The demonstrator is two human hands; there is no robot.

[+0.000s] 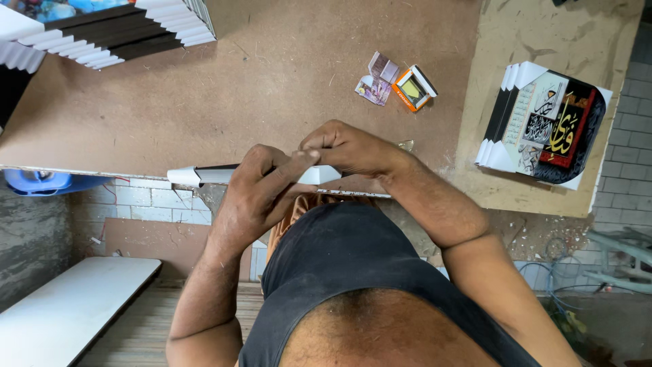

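Moulding strip [204, 175], white with a dark face, lies held edge-on at the near edge of the workbench, its long axis running left to right across the view, roughly level. Both hands meet on it near its right end. The left hand [255, 197] is wrapped around the strip from below, thumb and fingers closed on it, index finger stretched along the top toward the right. The right hand [346, 146] comes over from the far side, fingers curled down onto the same stretch, so the two hands touch each other there. The strip's free left end projects well clear of the left hand; the right end shows only as a short white tip beneath the right hand. Neither hand is clearly nearer; both are on the piece.

Surface: a brown fibreboard workbench [272, 75], scuffed and dusty. On it, beyond the hands, sit a small orange-and-white box [414, 88] and some folded paper scraps [377, 80] just beside it. A stack of framed calligraphy prints [543, 126] rests on a lighter board to the right. More white-and-dark mouldings [115, 34] are stacked at far left. Below the bench: a tiled wall, a white board [68, 309], a blue tub [41, 182].
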